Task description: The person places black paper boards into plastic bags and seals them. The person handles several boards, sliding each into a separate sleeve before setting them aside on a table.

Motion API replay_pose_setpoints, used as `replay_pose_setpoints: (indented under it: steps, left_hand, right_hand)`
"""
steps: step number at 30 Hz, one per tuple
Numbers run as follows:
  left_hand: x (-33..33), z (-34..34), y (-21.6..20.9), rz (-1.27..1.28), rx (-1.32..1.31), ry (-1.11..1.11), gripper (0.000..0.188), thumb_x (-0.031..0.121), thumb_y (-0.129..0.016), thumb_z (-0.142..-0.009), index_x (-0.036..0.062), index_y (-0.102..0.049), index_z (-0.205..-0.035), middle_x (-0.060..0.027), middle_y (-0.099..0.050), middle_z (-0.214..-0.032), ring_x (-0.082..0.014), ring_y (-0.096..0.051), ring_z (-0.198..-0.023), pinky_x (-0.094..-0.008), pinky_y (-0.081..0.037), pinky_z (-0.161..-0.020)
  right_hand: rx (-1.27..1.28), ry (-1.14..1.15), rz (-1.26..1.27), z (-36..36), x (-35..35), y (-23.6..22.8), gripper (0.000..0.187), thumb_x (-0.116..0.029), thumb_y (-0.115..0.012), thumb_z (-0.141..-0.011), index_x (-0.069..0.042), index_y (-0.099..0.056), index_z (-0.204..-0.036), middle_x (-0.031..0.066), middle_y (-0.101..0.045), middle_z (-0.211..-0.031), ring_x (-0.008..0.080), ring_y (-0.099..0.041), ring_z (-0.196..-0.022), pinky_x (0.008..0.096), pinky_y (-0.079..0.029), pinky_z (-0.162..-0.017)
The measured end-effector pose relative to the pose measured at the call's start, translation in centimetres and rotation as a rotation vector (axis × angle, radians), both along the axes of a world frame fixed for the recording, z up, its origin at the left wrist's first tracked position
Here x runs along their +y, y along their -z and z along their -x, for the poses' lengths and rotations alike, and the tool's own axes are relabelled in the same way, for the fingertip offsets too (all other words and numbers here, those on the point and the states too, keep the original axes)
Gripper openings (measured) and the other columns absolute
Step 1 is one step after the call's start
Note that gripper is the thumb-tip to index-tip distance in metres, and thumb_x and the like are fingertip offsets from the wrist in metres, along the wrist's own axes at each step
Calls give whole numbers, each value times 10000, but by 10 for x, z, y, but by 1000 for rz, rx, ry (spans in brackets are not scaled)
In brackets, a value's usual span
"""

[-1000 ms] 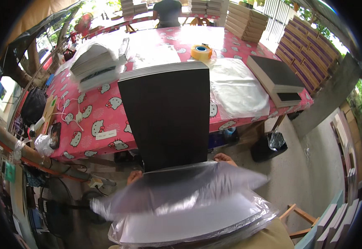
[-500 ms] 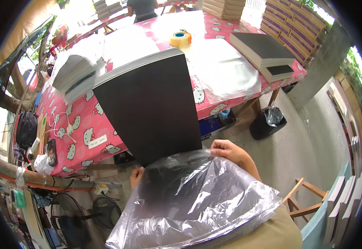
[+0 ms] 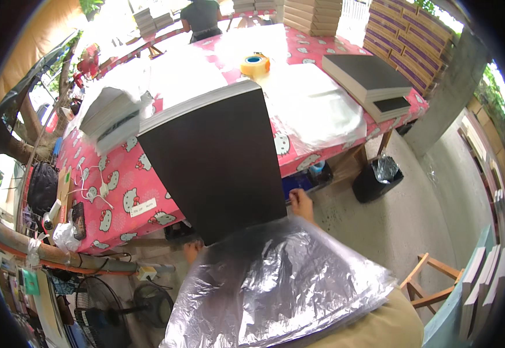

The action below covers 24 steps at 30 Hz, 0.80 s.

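A thick black-covered book (image 3: 214,156) leans from my lap up to the table's edge, its white page edges (image 3: 200,104) at the far end. Its near end is inside a clear plastic bag (image 3: 287,278), which is spread over my lap. At the bag's mouth on the book's right side, my right hand (image 3: 300,204) is closed with curled fingers, gripping the bag's edge. My left hand (image 3: 192,250) pinches the bag at the left side of the book; its fingers are partly hidden and a little blurred.
On the pink patterned table (image 3: 116,206) lie a yellow tape roll (image 3: 255,65), clear plastic sheets (image 3: 322,110), a black-covered book stack (image 3: 368,75) and a wrapped stack (image 3: 110,116). Around it are a black bin (image 3: 374,182), a wooden stool (image 3: 429,278) and a fan (image 3: 99,313). Someone sits beyond (image 3: 200,17).
My right hand has moved forward along the book's right edge, pulling the bag's side with it. My left hand stays low on the left side. The view has shifted slightly.
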<state>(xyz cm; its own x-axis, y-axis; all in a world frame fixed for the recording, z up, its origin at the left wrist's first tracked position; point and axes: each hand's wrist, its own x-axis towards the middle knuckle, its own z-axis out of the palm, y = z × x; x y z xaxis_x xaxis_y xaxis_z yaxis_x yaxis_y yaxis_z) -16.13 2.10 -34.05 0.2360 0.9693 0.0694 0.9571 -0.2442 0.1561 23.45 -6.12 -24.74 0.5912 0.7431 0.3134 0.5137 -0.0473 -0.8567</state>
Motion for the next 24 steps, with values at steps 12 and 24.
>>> replay_pose_setpoints:
  steps: [12,24]
  left_hand:
    - [-54,25,-57,-109,-680,-289,225,184,-550,-781,16,-557,-931,-131,-558,-876,-236,-522,-782,-341,-419,-699]
    - [-11,42,-160,-147,-972,-130,252,114,-591,-754,17,-534,-979,-72,-540,-908,-154,-505,-789,-290,-413,-731]
  right_hand:
    - [-780,-116,-5,-83,32,-121,160,-84,-617,-673,-85,-623,-833,20,-573,-792,222,-491,-876,377,-321,-832]
    - [-1,-183,-368,-155,57,-145,44,-20,-534,-760,-45,-559,-735,47,-576,-667,120,-526,-640,245,-430,-618]
